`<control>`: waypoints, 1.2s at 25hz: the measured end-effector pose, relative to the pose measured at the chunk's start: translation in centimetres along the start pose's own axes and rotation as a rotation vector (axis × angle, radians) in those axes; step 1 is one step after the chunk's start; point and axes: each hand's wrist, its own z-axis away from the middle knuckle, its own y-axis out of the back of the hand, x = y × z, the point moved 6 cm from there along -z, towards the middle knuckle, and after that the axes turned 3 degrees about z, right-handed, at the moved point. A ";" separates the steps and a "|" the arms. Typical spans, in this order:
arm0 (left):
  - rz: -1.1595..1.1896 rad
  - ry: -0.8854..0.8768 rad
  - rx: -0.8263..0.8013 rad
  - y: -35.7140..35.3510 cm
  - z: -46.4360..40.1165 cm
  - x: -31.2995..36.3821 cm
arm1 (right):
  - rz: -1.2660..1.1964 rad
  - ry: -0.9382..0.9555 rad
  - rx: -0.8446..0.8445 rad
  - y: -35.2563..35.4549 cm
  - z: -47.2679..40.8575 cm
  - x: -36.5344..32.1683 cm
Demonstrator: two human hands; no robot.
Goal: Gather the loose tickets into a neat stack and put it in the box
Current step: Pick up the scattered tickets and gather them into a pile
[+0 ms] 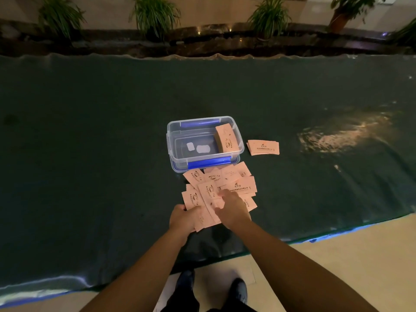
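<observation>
The step in hand looks like gathering: the left hand (182, 218) grips a fanned handful of tickets, while the right hand (231, 208) reaches with loosely curled fingers onto the loose tickets (227, 181) – whether it pinches one cannot be told. Done well, each ticket slides flat into the held bunch, edges squared before lifting. The tickets are pale pink, printed with dark marks, overlapping just in front of the box (203, 143) – clear, blue-latched, one stack (226, 139) already inside, another small pile (263, 147) beside its right wall.
</observation>
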 end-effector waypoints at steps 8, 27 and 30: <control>0.068 -0.025 0.039 1.1 -0.7 0.0 | -0.176 0.062 -0.043 -1.2 -0.3 -0.9; 0.123 0.039 0.042 3.0 -0.5 0.0 | 0.063 0.186 0.061 1.9 -3.3 -4.9; 0.109 0.033 0.075 3.1 -0.5 0.0 | 0.296 0.210 -0.041 3.4 -5.6 -4.3</control>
